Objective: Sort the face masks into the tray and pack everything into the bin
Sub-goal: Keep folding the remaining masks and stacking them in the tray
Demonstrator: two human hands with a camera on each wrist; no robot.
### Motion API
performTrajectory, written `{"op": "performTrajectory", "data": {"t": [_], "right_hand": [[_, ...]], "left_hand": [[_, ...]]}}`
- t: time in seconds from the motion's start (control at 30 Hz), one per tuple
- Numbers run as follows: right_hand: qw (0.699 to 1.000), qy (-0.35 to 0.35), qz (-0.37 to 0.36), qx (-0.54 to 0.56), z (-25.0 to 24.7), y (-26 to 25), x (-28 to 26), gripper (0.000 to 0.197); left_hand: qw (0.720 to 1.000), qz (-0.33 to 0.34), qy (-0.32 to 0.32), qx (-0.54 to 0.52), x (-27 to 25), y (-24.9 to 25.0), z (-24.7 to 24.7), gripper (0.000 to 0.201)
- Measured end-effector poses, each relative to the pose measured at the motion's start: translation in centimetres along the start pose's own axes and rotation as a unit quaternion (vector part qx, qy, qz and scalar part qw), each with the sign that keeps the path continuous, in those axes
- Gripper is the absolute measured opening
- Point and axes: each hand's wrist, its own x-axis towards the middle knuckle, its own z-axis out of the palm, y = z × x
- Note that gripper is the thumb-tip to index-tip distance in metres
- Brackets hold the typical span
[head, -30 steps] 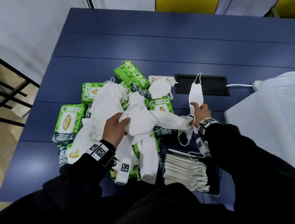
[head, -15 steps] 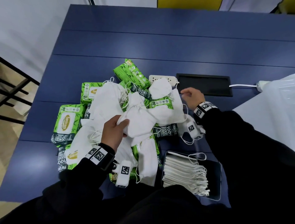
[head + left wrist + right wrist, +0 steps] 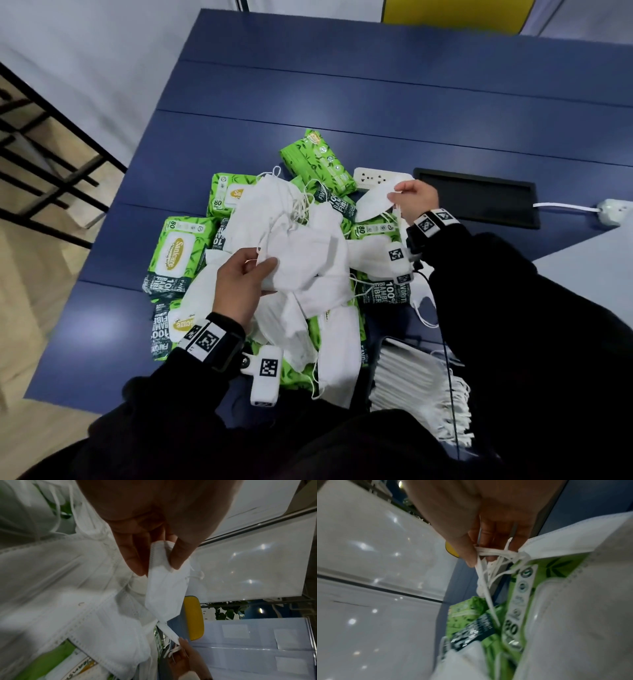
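White fabric is in both your hands: a second ago your right hand (image 3: 412, 198) held an upright mask, now its fingers (image 3: 469, 555) pinch another mask (image 3: 375, 205) at the heap's one o'clock, left hand (image 3: 239, 284) still clamped on the pile (image 3: 308, 267), tray (image 3: 387, 342) at five o'clock.

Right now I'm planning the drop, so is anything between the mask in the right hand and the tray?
Yes. The right hand pinches a mask beyond the pile; wipes packs and loose masks lie between it and the tray.
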Motion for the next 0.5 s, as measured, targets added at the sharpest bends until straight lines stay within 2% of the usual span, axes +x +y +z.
{"op": "performTrajectory", "data": {"t": [0.1,0.17,0.2,0.27,0.33,0.43,0.5], "right_hand": [[0.99,-0.043,0.013,0.134,-1.3,-2.5,-4.1,0.032],[0.965,-0.105,0.038,0.239,-2.3,-3.5,-7.6,0.046],[0.95,-0.145,0.048,0.272,-2.7,-3.7,-9.3,0.046],[0.928,-0.202,0.067,0.307,-3.4,-3.7,-12.7,0.038],[0.92,-0.21,0.077,0.321,-3.7,-3.7,-16.0,0.027],[0.92,-0.205,0.081,0.323,-3.6,-3.4,-20.4,0.021],[0.919,-0.204,0.087,0.325,-3.2,-3.0,-22.9,0.028]], "left_hand": [[0.999,-0.017,-0.02,-0.038,-0.5,0.4,-0.4,0.018],[0.995,-0.026,-0.045,-0.084,-1.2,1.0,-0.3,0.016],[0.992,-0.029,-0.059,-0.106,-1.5,1.4,-0.2,0.015],[0.987,-0.029,-0.081,-0.137,-2.2,2.4,0.0,0.013],[0.984,-0.017,-0.086,-0.156,-3.1,3.5,0.3,0.016],[0.984,0.057,-0.051,-0.161,-4.6,5.1,0.5,0.024],[0.979,0.148,-0.025,-0.136,-5.4,5.7,0.4,0.023]]}}
